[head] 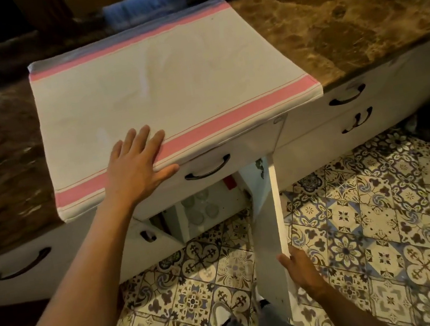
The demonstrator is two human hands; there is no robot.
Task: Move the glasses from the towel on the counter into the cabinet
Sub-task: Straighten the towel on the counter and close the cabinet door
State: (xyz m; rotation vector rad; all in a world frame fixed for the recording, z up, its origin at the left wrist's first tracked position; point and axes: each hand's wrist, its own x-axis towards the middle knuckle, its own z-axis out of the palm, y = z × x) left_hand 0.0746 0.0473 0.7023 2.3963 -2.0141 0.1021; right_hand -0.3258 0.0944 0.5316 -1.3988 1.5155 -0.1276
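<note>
White towel (168, 85) with pink stripes lies flat on the brown marble counter (340, 16), its near end folded over the counter's front edge. Left hand (135, 164) flat on the towel's near edge, fingers straight and spread, thumb over the front lip above a drawer's dark handle (208, 170). Right hand (299, 265) grips the free edge of the open white cabinet door (269, 238), fingers curled round it. Door stands swung out toward the person, blocking the right part of the cabinet opening. Glasses (201, 207) sit inside the cabinet (214, 199) below the drawer, seen from above as pale round rims, grouped near the middle of the shelf; count unclear. Second door with a dark handle (148, 235) sits ajar on the left of the opening. More white drawers with dark handles run along the front to either side. Patterned floor tiles (388, 234) below; the person's shoes and trouser legs at the bottom edge.
</note>
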